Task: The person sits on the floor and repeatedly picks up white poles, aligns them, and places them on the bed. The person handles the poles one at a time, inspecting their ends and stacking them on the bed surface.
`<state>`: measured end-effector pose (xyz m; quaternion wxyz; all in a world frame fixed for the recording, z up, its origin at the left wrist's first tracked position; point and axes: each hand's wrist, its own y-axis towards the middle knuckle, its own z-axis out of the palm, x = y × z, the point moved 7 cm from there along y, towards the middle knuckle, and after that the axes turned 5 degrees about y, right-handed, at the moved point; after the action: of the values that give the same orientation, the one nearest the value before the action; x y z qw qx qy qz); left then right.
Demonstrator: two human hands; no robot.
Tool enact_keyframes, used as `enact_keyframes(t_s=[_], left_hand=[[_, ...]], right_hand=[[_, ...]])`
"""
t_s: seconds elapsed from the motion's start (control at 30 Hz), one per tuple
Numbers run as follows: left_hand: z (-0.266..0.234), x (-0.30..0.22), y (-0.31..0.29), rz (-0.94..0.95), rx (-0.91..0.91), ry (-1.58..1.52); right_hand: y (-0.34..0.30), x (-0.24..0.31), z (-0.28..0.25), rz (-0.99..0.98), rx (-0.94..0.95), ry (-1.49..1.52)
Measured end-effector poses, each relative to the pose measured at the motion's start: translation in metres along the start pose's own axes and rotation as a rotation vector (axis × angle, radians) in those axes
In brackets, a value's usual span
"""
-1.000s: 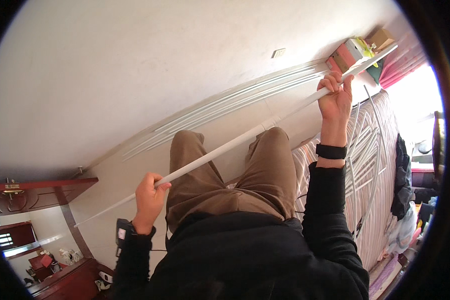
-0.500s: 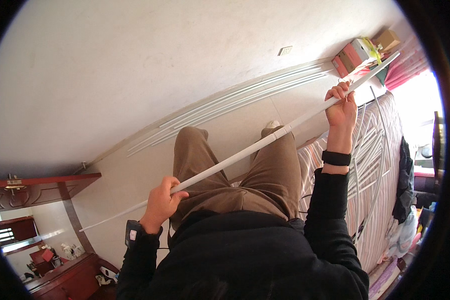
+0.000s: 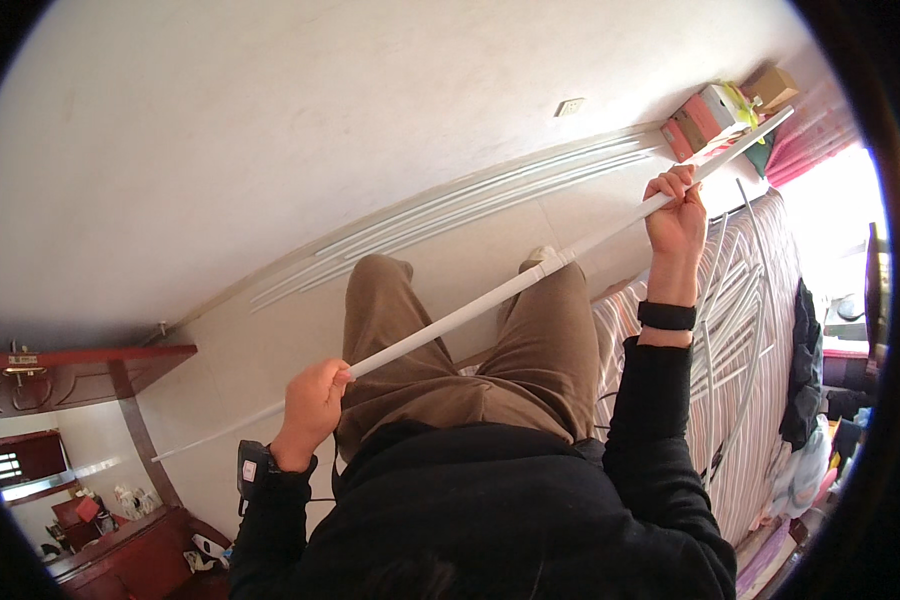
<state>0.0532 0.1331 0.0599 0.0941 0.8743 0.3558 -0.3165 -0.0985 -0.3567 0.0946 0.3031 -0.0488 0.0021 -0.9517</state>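
A long white tube runs slantwise across my lap, from low on the left to high on the right. Near its middle, over my right knee, a joint or collar shows. My left hand is wrapped round the tube's left part, and a thinner length reaches past it toward the lower left. Farther up, my right hand grips the tube's right part with bent fingers. The far right end sticks out beyond that hand, in front of some boxes.
Several long white tubes lie on the floor along the wall. More tubes are spread on a striped bed at my right. Boxes stand in the far right corner. A dark red wooden door is at the left.
My left hand has turned and closed more fully round the tube, its thumb now tucked in. The right hand and the tube have shifted only slightly.
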Motion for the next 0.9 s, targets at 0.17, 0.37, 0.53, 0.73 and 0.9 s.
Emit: enact_keyframes(t_s=[0.17, 0.37, 0.53, 0.73, 0.9], left_hand=[[0.006, -0.005, -0.003, -0.106, 0.002, -0.142], [-0.001, -0.010, -0.004, -0.001, -0.074, 0.027], [0.000, -0.004, -0.001, -0.041, -0.013, -0.010], [0.004, -0.007, -0.005, -0.062, 0.009, -0.037], [0.006, 0.000, 0.000, 0.002, 0.085, 0.007]], right_hand=[[0.002, 0.005, -0.001, -0.039, -0.076, -0.045], [0.003, 0.002, -0.005, -0.028, -0.112, -0.074], [0.003, -0.005, -0.007, -0.024, -0.135, -0.082], [0.003, -0.003, -0.011, -0.091, -0.253, -0.120], [0.006, -0.006, -0.008, -0.028, -0.125, -0.045]])
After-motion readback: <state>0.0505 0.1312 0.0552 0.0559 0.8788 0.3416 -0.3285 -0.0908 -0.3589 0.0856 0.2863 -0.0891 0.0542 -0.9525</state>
